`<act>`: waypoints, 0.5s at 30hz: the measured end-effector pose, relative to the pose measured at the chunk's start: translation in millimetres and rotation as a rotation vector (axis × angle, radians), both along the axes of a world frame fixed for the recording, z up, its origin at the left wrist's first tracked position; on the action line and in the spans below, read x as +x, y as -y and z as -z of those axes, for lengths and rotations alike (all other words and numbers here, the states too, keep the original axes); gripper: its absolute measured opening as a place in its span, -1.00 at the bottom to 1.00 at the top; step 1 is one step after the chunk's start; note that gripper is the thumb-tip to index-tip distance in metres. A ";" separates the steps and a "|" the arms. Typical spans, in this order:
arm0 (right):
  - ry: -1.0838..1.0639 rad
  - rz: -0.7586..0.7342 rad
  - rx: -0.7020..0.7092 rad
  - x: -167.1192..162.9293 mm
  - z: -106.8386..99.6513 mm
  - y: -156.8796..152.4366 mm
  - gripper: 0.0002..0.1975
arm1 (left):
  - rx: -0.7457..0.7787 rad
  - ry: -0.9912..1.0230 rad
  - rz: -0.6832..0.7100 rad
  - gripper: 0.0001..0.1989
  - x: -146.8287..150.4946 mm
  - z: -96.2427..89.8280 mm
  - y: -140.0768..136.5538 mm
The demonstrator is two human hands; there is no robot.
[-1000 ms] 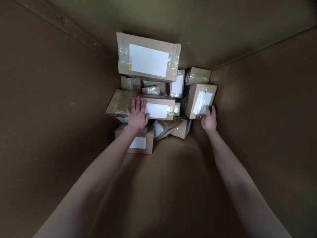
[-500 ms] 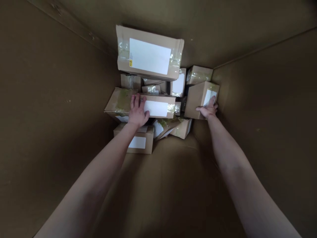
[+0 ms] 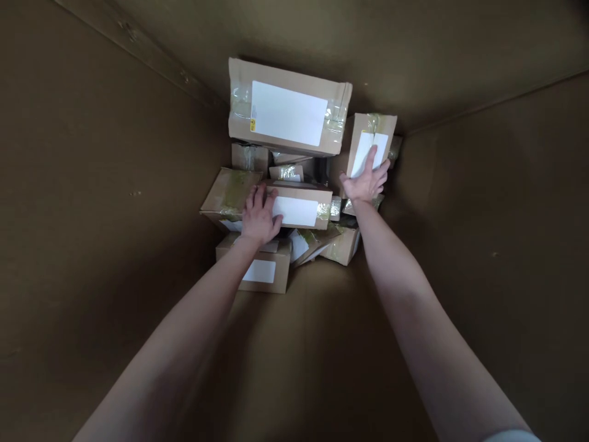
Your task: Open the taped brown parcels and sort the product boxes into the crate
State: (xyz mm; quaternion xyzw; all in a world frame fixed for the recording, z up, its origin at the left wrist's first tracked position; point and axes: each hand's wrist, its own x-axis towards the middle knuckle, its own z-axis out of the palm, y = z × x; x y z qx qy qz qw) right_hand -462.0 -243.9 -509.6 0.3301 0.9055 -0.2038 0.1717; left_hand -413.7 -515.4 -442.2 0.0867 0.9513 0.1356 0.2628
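Inside the large cardboard container [image 3: 483, 202], both forearms [image 3: 414, 294] are stretched forward and angled inward. On the left, the long box [image 3: 304, 212] is covered at its left end by the left hand [image 3: 261, 222], palm down, its grip loose and fingers fanned. And to the right, the taped box [image 3: 385, 126] is clasped by the right hand [image 3: 367, 182]: thumb splayed to the left, index finger laid straight over the white label [image 3: 360, 158]. Just left and slightly farther, the big box [image 3: 288, 110] is seen.
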 end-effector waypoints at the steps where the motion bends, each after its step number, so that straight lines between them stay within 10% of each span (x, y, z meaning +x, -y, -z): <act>1: 0.034 0.014 -0.019 -3.8 5.1 3.1 0.10 | 0.008 -0.002 0.002 -0.31 0.2 1.2 1.3; 9: 0.458 -0.054 -0.226 -29.6 48.1 5.2 0.17 | 0.036 -0.013 0.016 -0.32 0.9 9.0 6.4; 15: 0.128 -0.129 -0.335 -3.9 15.1 -25.0 -0.02 | 0.034 0.015 -0.002 -0.32 -1.1 8.4 7.7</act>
